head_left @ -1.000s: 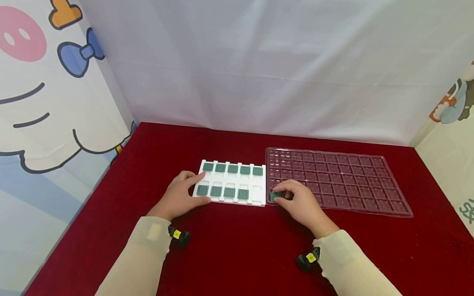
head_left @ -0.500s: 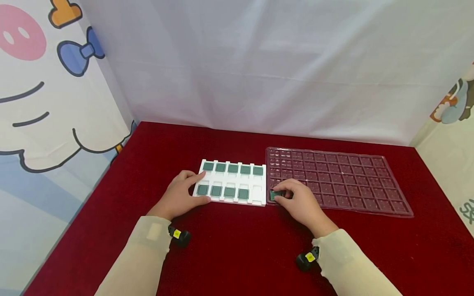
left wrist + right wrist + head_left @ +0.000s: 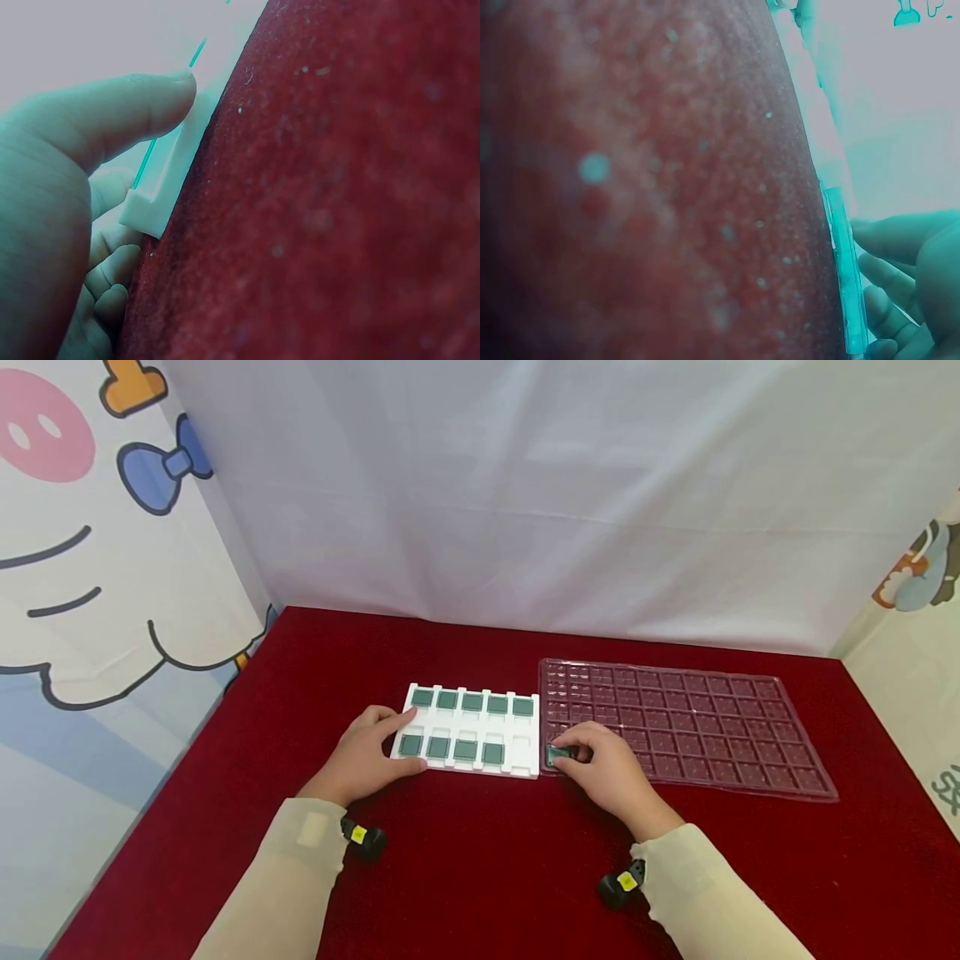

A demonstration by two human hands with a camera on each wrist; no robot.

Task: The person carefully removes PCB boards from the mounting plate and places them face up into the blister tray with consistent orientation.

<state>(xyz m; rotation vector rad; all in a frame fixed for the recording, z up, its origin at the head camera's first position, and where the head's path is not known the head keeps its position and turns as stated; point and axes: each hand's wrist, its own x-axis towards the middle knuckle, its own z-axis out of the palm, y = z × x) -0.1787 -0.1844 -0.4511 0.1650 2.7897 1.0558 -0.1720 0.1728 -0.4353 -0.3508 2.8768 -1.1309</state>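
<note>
My left hand (image 3: pixel 365 757) holds the left end of a white foam tray (image 3: pixel 487 725), its thumb at the near edge and fingers at the far-left side. In the left wrist view, the thumb (image 3: pixel 161 105) lies over the tray's rim. Green square chips (image 3: pixel 465 750) sit in two rows of the tray; the near row's rightmost slot (image 3: pixel 520 752) holds none. My right hand (image 3: pixel 611 768) pinches a green chip (image 3: pixel 555 757) at the near-left compartment of a clear plastic tray (image 3: pixel 705 703). Its fingers hide part of that chip. In the right wrist view, the fingertips (image 3: pixel 866 231) are at the clear tray's edge.
Both trays lie side by side on a red cloth-covered table (image 3: pixel 480 860). Several compartments of the clear tray show bare floors. A white curtain (image 3: pixel 525 510) hangs behind the table, and a cartoon-printed sheet (image 3: pixel 112 568) stands at the left.
Almost nothing has moved. The right fingers shift very slightly over the chip in the clear tray's corner; the left hand stays on the white tray.
</note>
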